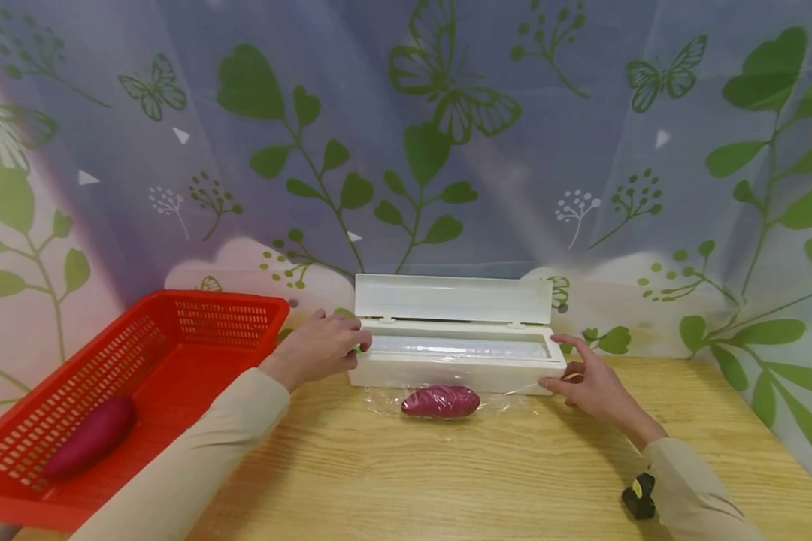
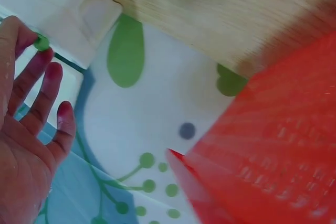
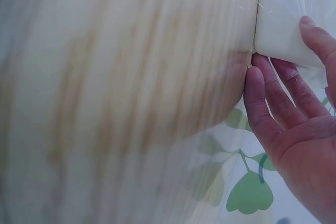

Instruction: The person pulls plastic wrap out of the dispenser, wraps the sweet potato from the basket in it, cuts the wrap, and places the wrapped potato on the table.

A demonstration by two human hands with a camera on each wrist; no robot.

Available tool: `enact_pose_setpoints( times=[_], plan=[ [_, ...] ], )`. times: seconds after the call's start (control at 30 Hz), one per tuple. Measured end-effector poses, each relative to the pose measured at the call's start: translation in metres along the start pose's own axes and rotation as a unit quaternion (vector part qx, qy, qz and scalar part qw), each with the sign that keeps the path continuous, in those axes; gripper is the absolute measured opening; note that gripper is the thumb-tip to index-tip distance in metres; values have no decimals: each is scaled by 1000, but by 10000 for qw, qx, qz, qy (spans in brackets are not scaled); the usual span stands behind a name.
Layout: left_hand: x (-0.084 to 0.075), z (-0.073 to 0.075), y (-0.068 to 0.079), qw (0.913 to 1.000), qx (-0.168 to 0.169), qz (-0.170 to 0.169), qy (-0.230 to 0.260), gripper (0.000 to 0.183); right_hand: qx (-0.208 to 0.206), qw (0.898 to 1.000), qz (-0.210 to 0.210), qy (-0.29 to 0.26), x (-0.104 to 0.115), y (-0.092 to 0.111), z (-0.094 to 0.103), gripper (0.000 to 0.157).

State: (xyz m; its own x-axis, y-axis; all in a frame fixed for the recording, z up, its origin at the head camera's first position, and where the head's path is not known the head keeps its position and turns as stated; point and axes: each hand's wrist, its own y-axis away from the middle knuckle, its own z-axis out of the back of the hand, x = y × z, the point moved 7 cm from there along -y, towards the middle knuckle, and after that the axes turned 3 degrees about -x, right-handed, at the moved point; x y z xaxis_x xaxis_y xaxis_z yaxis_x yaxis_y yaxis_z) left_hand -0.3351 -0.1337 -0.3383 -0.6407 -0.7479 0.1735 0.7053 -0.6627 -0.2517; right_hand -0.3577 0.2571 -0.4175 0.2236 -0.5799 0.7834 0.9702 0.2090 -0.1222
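Observation:
A white cling film dispenser box point(image 1: 456, 376) stands at the back of the table, its lid point(image 1: 453, 298) tipped up and a film roll point(image 1: 456, 347) inside. Film comes out over the front, and a purple sweet potato point(image 1: 440, 402) lies under or in that clear film point(image 1: 504, 402) on the tabletop. At the box's left end my left hand point(image 1: 321, 346) pinches a small green knob point(image 2: 41, 42) between thumb and forefinger. My right hand point(image 1: 595, 387) holds the right end, thumb on the front face and the other fingers around the end.
A red plastic basket point(image 1: 203, 361) on the left holds another purple sweet potato point(image 1: 91, 436). A small black object point(image 1: 639, 497) is by the right sleeve. Behind the wooden table point(image 1: 419, 481) hangs a leaf-and-butterfly patterned curtain point(image 1: 352, 113).

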Motion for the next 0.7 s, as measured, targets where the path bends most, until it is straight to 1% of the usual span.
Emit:
enact_pose_setpoints(
  times=[0.17, 0.23, 0.3, 0.4, 0.53, 0.6, 0.7],
  plan=[
    [2, 1, 2, 9999, 65, 103, -8, 15, 6, 9999, 30, 96, 1, 0, 1, 84],
    [1, 0, 2, 9998, 101, 168, -34, 10, -8, 9996, 129, 245, 3, -1, 1, 83],
    [-1, 1, 2, 9997, 95, 220, -67, 8, -11, 9983, 315, 496, 7, 0, 1, 82],
    [-8, 1, 4, 9997, -53, 175, -177, 18, -83, 9936, 517, 1000, 13, 2, 2, 79],
    [-20, 1, 6, 9989, -398, 59, -251, 29, -68, 9887, 552, 1389, 20, 6, 3, 79],
    [-26, 2, 7, 9985, -519, 15, -192, 29, -5, 9874, 568, 1476, 22, 6, 3, 82],
    [-37, 3, 5, 9980, -618, -95, 109, 28, 60, 9853, 619, 1591, 24, 7, 3, 86]
  ],
)
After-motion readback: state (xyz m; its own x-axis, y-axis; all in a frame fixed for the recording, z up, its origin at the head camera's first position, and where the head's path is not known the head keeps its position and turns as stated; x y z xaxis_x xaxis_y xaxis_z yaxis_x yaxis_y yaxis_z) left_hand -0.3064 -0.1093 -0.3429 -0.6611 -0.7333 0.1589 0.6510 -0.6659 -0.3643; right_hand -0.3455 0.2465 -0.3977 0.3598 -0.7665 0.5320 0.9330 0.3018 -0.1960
